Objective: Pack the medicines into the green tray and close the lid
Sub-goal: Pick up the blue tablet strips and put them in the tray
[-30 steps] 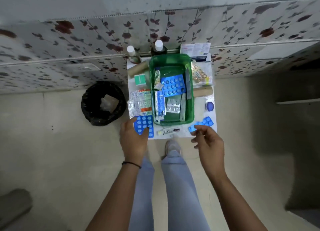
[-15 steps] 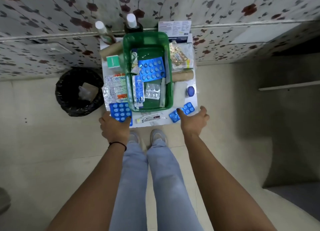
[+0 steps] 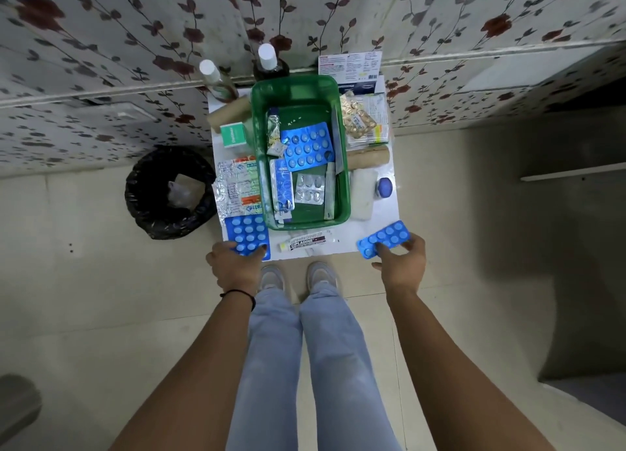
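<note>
- The left hand (image 3: 237,267) sits at about 7 o'clock from the green tray (image 3: 342,193), at the near edge of the small white table (image 3: 369,228). Its fingers are curled and its fingertips (image 3: 249,249) press on the near end of a blue pill strip (image 3: 247,235) that lies flat on the table; whether it grips the strip or only rests on it cannot be told.
- The right hand (image 3: 403,267) is at about 5 o'clock from the tray, at the table's near right corner. It is half closed, with thumb and fingers pinching the near edge of a second blue pill strip (image 3: 384,239), which sits tilted across the corner.
- Between the two hands, at 6 o'clock from the tray, an ointment tube (image 3: 310,242) lies on the table, touched by neither hand.
- The tray stands open in the middle of the table and already holds a large blue pill strip (image 3: 306,149), a silver pill strip (image 3: 310,188) and a few narrow packets.
- At 9 o'clock, just beside the tray, lie foil packs (image 3: 237,186); at 10 o'clock a small green box (image 3: 233,134).
- At 3 o'clock is a small blue jar (image 3: 384,188), and at 1 o'clock a bag of tablets (image 3: 359,118).
- Two bottles with white caps (image 3: 267,56) stand at 12 o'clock against the flowered wall.
- A black bin (image 3: 169,193) stands on the floor, at 9 o'clock from the table.
</note>
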